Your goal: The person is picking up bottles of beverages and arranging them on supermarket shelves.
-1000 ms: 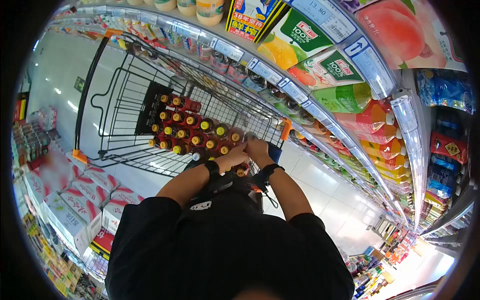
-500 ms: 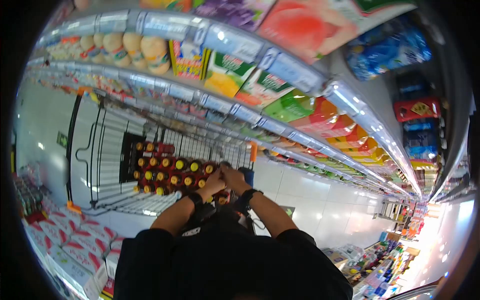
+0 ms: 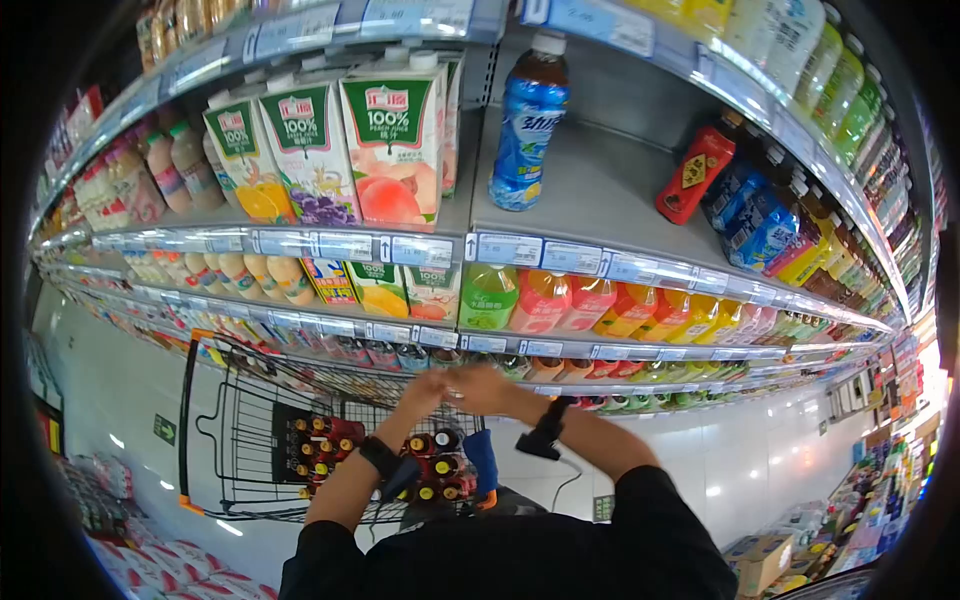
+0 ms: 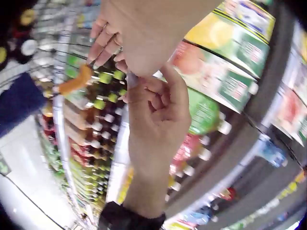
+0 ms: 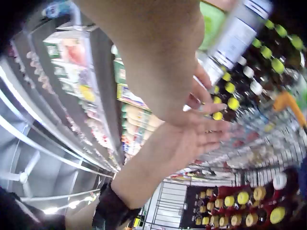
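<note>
In the head view the left hand (image 3: 424, 394) and right hand (image 3: 478, 388) meet in front of the lower shelves, above the far end of the cart (image 3: 245, 440). The right wrist view shows the left hand (image 5: 187, 139) with its palm showing and fingers extended. Against that palm lie the fingers of the right hand (image 5: 168, 81). Seen from the left wrist, the right hand (image 4: 156, 112) has loosely bent fingers touching the left hand (image 4: 144, 40). No held item is visible in either hand. Dark bottles with yellow and orange caps (image 3: 325, 447) stand in the cart.
Ahead are shelves with juice cartons (image 3: 395, 150), a blue bottle (image 3: 528, 125), a red bottle (image 3: 697, 170) and rows of coloured drinks (image 3: 545, 300). Blue cloth (image 3: 481, 460) hangs at the cart's near right corner. Packs (image 3: 190, 570) lie at lower left, a cardboard box (image 3: 760, 562) at lower right.
The head view has tilted up toward the shelves. Both hands, still together, have risen from just over the bottles to in front of the lower shelves.
</note>
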Demonstrator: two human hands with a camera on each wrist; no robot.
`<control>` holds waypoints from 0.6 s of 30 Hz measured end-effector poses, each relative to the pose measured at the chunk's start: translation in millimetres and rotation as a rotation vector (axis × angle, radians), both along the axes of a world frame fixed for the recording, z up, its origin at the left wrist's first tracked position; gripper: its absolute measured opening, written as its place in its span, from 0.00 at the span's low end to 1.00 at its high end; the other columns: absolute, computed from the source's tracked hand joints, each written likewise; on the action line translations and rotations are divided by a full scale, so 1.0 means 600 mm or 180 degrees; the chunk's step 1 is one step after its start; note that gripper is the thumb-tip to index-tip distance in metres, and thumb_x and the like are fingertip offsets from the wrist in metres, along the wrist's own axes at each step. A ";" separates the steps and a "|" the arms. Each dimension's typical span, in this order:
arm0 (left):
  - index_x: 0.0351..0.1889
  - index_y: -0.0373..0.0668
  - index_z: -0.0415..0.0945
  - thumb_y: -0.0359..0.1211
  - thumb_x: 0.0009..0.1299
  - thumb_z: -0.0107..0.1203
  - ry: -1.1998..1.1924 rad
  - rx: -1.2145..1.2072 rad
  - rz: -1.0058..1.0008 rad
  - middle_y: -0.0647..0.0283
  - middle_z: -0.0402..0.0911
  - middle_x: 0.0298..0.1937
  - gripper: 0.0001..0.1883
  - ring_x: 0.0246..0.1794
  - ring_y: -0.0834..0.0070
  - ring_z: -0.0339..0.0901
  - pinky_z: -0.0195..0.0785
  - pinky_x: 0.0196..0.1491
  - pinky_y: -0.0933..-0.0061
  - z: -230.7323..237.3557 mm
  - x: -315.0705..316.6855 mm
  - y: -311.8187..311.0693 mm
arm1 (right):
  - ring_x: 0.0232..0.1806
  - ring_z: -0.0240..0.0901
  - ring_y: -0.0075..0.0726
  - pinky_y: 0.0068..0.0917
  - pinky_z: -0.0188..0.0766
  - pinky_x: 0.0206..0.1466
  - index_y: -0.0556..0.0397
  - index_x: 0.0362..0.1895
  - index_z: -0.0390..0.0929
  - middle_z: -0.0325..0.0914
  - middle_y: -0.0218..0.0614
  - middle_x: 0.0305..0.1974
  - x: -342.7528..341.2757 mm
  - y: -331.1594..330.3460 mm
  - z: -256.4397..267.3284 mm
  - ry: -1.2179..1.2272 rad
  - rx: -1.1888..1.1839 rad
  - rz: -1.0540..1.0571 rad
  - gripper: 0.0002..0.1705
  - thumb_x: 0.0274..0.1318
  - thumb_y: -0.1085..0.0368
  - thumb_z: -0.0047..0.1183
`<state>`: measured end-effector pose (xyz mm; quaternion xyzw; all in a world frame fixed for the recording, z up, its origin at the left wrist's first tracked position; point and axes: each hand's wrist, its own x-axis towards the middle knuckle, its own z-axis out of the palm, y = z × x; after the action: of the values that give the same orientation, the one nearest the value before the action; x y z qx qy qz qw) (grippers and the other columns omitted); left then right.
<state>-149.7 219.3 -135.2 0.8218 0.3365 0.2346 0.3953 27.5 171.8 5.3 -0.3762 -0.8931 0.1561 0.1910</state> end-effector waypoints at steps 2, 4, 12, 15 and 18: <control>0.45 0.39 0.70 0.28 0.62 0.49 -0.0308 -0.0554 0.0818 0.55 0.79 0.32 0.13 0.33 0.70 0.80 0.70 0.35 0.71 0.302 0.031 -0.027 | 0.42 0.72 0.47 0.43 0.70 0.43 0.49 0.52 0.68 0.73 0.42 0.41 0.040 0.019 0.095 0.0376 0.0720 0.0211 0.29 0.40 0.65 0.55; 0.45 0.37 0.69 0.25 0.60 0.51 -0.1239 0.0592 0.0387 0.57 0.79 0.30 0.14 0.29 0.72 0.78 0.70 0.34 0.72 0.396 0.057 -0.005 | 0.38 0.69 0.50 0.46 0.66 0.43 0.52 0.44 0.69 0.72 0.42 0.37 0.069 0.027 0.200 0.0961 0.2029 0.0312 0.25 0.34 0.65 0.57; 0.58 0.38 0.59 0.32 0.52 0.63 -0.1587 0.2203 0.1519 0.53 0.69 0.48 0.35 0.45 0.65 0.70 0.65 0.48 0.68 0.600 0.176 0.085 | 0.48 0.62 0.51 0.43 0.59 0.52 0.59 0.49 0.65 0.67 0.47 0.45 0.171 0.093 0.350 0.0750 0.2897 -0.1354 0.34 0.32 0.61 0.58; 0.58 0.33 0.56 0.39 0.48 0.68 -0.1465 0.2167 0.1831 0.47 0.67 0.50 0.43 0.50 0.59 0.67 0.63 0.51 0.63 0.604 0.211 0.135 | 0.48 0.62 0.50 0.44 0.58 0.54 0.62 0.50 0.65 0.68 0.47 0.44 0.179 0.105 0.348 0.0470 0.2920 -0.1630 0.38 0.33 0.55 0.59; 0.53 0.30 0.59 0.44 0.46 0.68 -0.1834 0.1755 0.1779 0.46 0.69 0.48 0.42 0.49 0.54 0.69 0.63 0.51 0.59 0.569 0.242 0.223 | 0.50 0.62 0.49 0.42 0.56 0.59 0.64 0.51 0.64 0.68 0.47 0.45 0.170 0.102 0.342 0.0447 0.2842 -0.1741 0.41 0.34 0.51 0.59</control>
<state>-4.3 353.2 206.3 0.6757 0.3465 0.6302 0.1618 129.8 233.1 210.6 -0.4661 -0.7270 -0.2702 0.4257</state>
